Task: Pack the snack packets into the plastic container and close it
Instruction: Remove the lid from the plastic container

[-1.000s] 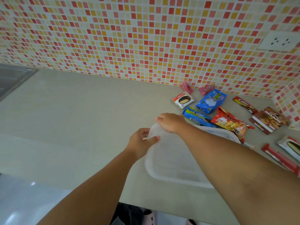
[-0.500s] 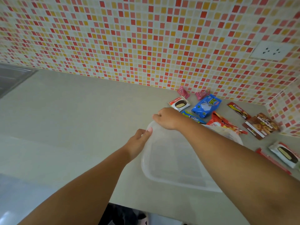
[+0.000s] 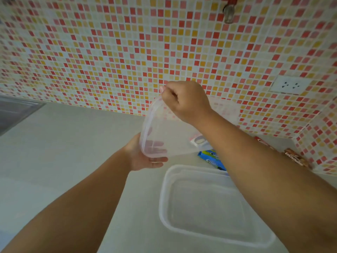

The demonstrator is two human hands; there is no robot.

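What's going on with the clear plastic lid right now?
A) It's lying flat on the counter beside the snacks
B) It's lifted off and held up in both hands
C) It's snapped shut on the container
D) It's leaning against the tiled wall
B: the lid is raised and tilted above the counter, pinched at its top edge by the right hand and supported below by the left hand, while the open container sits beneath.

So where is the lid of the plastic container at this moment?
In the head view the lid is lifted and tilted above the counter, held between the right hand at its top and the left hand below, behind the open container.
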